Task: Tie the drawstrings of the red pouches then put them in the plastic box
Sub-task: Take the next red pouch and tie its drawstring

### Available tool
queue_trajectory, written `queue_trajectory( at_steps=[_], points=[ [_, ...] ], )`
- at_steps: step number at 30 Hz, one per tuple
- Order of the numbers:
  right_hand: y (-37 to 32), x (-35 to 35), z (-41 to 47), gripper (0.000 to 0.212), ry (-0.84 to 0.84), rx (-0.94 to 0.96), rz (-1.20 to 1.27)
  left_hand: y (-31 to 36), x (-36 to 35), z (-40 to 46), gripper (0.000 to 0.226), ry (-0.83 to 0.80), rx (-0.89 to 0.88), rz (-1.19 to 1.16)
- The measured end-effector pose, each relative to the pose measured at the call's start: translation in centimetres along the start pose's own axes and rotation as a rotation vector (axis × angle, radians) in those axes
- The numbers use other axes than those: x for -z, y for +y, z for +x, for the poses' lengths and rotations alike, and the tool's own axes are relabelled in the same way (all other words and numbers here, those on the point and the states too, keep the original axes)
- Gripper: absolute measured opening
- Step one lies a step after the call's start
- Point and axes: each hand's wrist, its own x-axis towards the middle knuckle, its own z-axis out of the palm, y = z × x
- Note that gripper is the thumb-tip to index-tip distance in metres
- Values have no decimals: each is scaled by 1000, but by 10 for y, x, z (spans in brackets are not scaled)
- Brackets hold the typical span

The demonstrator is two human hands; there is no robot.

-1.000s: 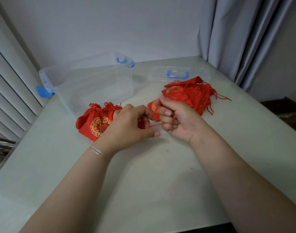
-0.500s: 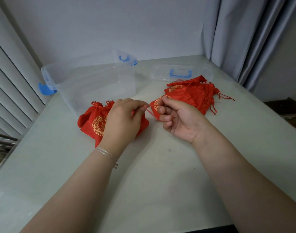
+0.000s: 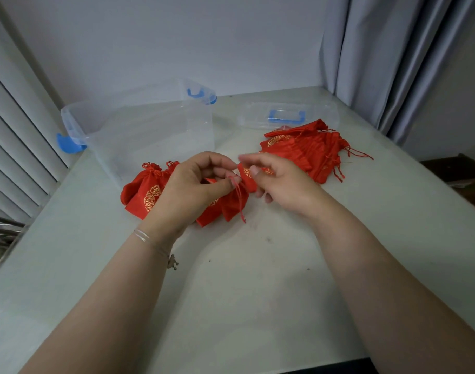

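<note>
- A pale counter (image 3: 258,292) is seen across the lower and middle frame, with small dark specks on its surface.
- The left hand (image 3: 193,190) is held at frame centre; a red drawstring (image 3: 239,198) is pinched between its thumb and forefinger, and the loose end of the cord hangs down toward the counter.
- The right hand (image 3: 279,182) is held just right of centre; a red pouch (image 3: 248,176) is gripped in its curled fingers, while the forefinger and thumb are raised above it and appear blurred.
- The two hands are nearly touching at the pouch mouth.
- A cluster of gathered red pouches (image 3: 144,193) with gold emblems is noted left of centre, lying on the counter and partly hidden behind the left hand.
- A stack of flat red pouches (image 3: 312,152) is noted right of centre, with loose cords trailing to the right.
- A clear plastic box (image 3: 150,125) with blue latches is found in the upper left, standing open on the counter just behind the gathered cluster; no pouch is visible inside it.
- A clear lid (image 3: 287,117) with a blue handle is laid flat in the upper right centre, just behind the flat stack.
- A thin bracelet (image 3: 152,241) is worn on the left wrist.
- A grey curtain (image 3: 393,63) is hung at the upper right.
</note>
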Motion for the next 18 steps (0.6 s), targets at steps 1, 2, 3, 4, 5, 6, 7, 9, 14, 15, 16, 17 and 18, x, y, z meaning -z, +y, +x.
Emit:
queue_trajectory(
  at_steps=[1,2,3,4,5,6,7,9,14,15,16,17,18],
  points=[
    [-2,-2,-2,22,-106,-7,15,1,0,0,17,-15,3,-16],
    [-3,-4,-3,19,-182,-11,-17,1,1,0,18,-23,8,-27],
    [-2,-5,-4,18,-216,-18,-39,1,2,0,18,-27,12,-32],
    [0,-6,-3,18,-218,-25,-39,1,3,0,17,-25,15,-34],
    [0,-6,-3,18,-202,-32,-19,2,3,0,16,-23,15,-35],
    [0,-5,-2,18,-180,-32,0,3,3,-1,16,-20,14,-37],
    [0,-4,-3,18,-159,-30,12,3,3,-1,16,-19,11,-37],
    [-1,-3,-4,20,-131,-23,5,4,4,-1,17,-10,11,-24],
    [-2,-1,-4,18,-127,2,-82,1,6,1,20,26,4,120],
    [-3,-1,-4,16,-134,13,-115,0,6,1,22,36,-5,178],
    [-2,-2,-3,15,-137,20,-145,-2,5,2,23,51,-10,241],
    [0,-3,-2,14,-129,34,-177,-3,4,2,23,68,-13,299],
    [1,-4,-2,13,-109,63,-221,-4,3,2,24,85,-14,344]
  ],
)
